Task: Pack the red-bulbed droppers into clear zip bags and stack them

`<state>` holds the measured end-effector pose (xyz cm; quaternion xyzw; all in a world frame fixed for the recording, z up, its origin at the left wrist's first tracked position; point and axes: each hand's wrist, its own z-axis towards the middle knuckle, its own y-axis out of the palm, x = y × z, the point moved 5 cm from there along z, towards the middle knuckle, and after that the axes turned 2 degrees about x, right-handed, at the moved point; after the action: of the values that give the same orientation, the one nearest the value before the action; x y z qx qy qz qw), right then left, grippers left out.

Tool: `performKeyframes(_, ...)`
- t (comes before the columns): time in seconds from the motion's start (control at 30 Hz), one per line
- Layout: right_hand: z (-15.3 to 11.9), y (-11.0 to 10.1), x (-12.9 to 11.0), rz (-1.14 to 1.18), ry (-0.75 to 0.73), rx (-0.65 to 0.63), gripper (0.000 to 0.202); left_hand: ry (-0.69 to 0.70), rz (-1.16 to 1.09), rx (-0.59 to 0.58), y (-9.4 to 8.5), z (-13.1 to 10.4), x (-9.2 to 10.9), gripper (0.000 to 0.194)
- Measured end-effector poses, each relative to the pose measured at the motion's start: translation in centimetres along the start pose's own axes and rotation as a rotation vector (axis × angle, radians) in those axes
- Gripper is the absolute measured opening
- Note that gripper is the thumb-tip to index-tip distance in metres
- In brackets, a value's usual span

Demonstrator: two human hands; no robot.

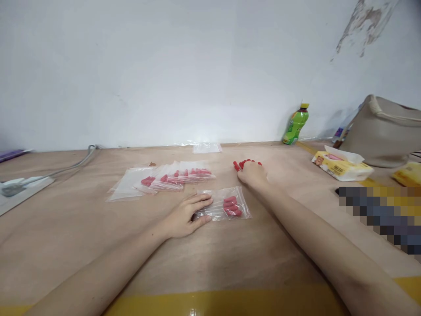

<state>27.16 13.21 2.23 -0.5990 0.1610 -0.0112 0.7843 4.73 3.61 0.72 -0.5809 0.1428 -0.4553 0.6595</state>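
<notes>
1. The left hand (pixel 186 215) lies palm down on the table (pixel 66 237), fingers stretched out and only loosely spread, pressing the left end of a clear zip bag (pixel 223 208). It grips nothing; the fingertips simply pin the plastic flat.
2. That clear zip bag lies flat just in front of the person, between the two forearms, and holds a small cluster of red pieces (pixel 232 206) bunched near its right half.
3. The right hand (pixel 251 173) reaches further out, beyond the bag, knuckles up and fingers curled down over a loose pile of red pieces (pixel 247 163) on the table. Whether the fingers have closed on any of them I cannot tell, since the back of the hand hides the fingertips.
4. To the left of the right hand, a row of filled bags (pixel 179 176) overlaps like fanned cards, each showing red pieces inside, with empty clear bags (pixel 123 189) at the left end.
5. Further back, near the wall, another small stack of clear bags (pixel 206 147) lies flat.
6. Off to the right stand a green drink bottle (pixel 295 125) against the wall, a yellow tissue pack (pixel 342 166) and a beige bag (pixel 383 131).
7. At the far left a grey cable (pixel 77 161) runs along the table.
</notes>
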Motion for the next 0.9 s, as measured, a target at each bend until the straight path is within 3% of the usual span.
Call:
performKeyframes(0.17,-0.1,-1.0,0.4,0.170,-0.057,0.047,0.026,0.011,-0.012,0.003,0.0,0.0,-0.1,0.045)
performKeyframes(0.3,-1.5,-2.3,2.2,0.611,-0.149,0.087,0.023,0.023,-0.014,-0.003,0.2,-0.1,-0.3,0.044)
performKeyframes(0.37,-2.8,-2.5,3.4,0.871,-0.144,0.098,0.044,0.024,-0.006,-0.005,0.2,-0.1,-0.4,0.044)
performKeyframes(0.47,-4.6,-1.8,4.8,1.177,-0.061,0.077,0.073,0.019,0.007,-0.010,0.3,-0.2,-0.4,0.045)
performKeyframes(0.63,-6.1,0.8,5.0,1.398,0.144,0.018,0.081,0.003,0.023,-0.014,0.3,-0.3,-0.4,0.045)
performKeyframes(0.77,-6.6,1.9,3.5,1.516,0.166,-0.029,0.069,-0.007,0.026,-0.018,0.2,-0.2,-0.4,0.045)
performKeyframes(0.9,-7.4,2.1,2.5,1.620,0.223,-0.105,0.031,-0.012,0.024,-0.016,0.2,-0.1,-0.4,0.047)
